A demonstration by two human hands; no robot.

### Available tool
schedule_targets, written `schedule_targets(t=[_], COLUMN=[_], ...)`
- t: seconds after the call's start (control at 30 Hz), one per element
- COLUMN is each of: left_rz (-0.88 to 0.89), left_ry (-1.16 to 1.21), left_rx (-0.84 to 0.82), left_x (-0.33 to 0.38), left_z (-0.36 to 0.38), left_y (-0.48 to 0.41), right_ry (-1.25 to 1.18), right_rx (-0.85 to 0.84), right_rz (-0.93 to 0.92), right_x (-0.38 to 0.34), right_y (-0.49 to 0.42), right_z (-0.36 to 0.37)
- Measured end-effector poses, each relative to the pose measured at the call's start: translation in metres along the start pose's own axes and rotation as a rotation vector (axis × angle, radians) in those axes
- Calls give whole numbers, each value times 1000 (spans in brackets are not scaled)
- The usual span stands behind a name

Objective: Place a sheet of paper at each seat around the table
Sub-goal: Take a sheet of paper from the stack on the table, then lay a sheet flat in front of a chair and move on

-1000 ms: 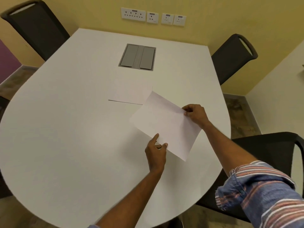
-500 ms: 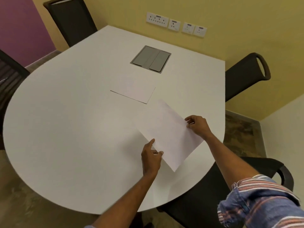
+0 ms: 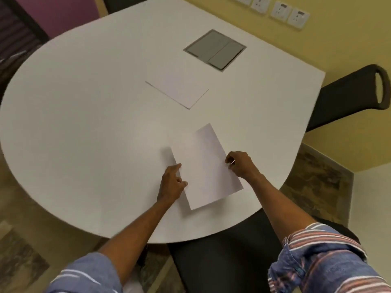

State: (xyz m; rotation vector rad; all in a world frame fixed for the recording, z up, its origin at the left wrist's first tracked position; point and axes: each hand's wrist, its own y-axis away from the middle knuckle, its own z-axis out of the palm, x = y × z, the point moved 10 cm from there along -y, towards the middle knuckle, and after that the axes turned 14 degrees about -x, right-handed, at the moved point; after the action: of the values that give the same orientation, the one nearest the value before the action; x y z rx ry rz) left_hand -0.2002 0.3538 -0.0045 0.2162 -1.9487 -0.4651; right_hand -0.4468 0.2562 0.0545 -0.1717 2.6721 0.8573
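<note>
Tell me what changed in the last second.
The sheet has come away from the paper stack toward the near table edge, by the chair. The left hand and right hand still pinch its edges. The stack stays beside the grey hatch.

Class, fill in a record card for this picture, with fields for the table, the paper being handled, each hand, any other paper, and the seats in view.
Table: white table, rounded at the near end, with a grey hatch set in its top
Paper in hand: one white sheet, near the table's edge in front of a black chair
Left hand: left hand holds the sheet's left edge
Right hand: right hand pinches its right edge
Other paper: white paper lying flat mid-table
Seats: second black chair at the right side
</note>
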Motion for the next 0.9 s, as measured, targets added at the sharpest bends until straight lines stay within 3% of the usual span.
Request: schedule_targets(t=[0.4,0.6,0.77,0.9], left_rz=[-135,-204,-138,-77], left_ry=[-87,-327,-557,-688], left_rx=[30,-38,-95,-223], left_x=[-29,-35,-24,-18], left_z=[40,42,53,73], left_y=[-15,-29,-29,-40], right_ry=[75,97,321,345], right_rx=[-109,-81,-33,-268], right_rz=[-83,-109,-194,-313], right_x=[37,40,16,-7], right_y=[-45,-64,-64,-72], right_z=[51,57,68,110])
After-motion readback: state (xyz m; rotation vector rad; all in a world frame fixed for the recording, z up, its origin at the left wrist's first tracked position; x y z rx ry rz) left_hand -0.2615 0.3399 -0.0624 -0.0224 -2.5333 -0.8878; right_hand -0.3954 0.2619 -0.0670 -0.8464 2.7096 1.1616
